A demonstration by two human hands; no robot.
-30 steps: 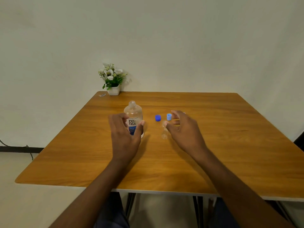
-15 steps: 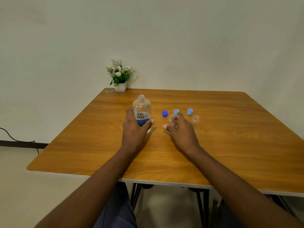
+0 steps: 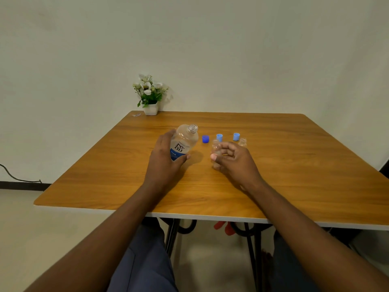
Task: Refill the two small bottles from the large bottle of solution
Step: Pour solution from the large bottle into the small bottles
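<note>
My left hand grips the large clear bottle of solution, uncapped, lifted and tilted with its mouth toward the right. Its label is white and blue. My right hand is closed around a small clear bottle, uncapped and upright, just right of the large one. The second small clear bottle stands open behind my right hand, untouched. Three caps lie in a row behind: a dark blue cap and two light blue caps.
The wooden table stands against a plain wall. A small white pot of flowers sits at its back left corner, with a small clear scrap beside it. A cable runs along the floor at left.
My left hand has lifted the large bottle off the table and tipped it toward the right. My right hand has tightened around the small bottle.
</note>
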